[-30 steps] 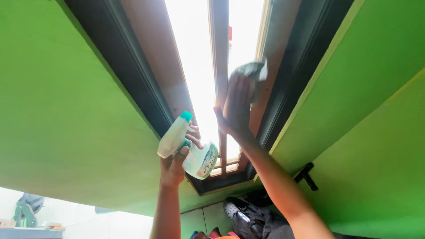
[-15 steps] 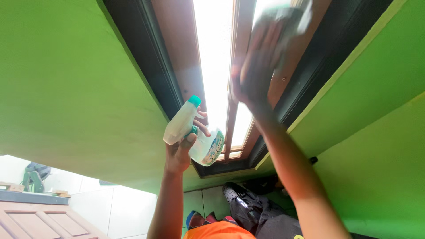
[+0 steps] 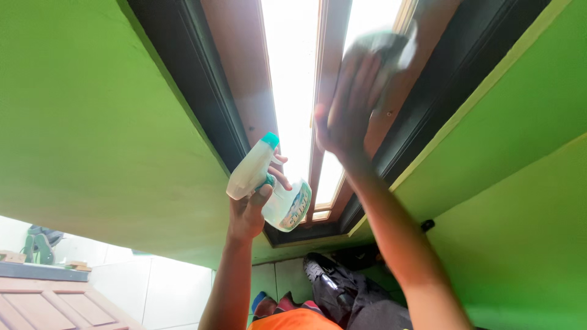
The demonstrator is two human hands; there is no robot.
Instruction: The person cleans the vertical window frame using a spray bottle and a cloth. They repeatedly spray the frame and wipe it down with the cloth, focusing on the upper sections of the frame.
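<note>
Since half-second-earlier frame, right hand [image 3: 347, 113] slid slightly down-left on pane; bottle barely shifted. Left hand [image 3: 249, 211] gripped spray bottle [image 3: 269, 186] by neck, fingers wrapped, nozzle toward window frame [image 3: 235, 79]. Right hand lay flat, fingers spread, pressing grey cloth [image 3: 382, 52] against glass [image 3: 293, 73]. Judged best: keep palm pressure even, overlap strokes along mullion [image 3: 327, 91], wipe before spray dries.

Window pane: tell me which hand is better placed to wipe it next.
Right. The right hand already presses the grey cloth flat against the glass pane by the wooden frame. The left hand is lower, gripping the spray bottle, off the glass.
</note>
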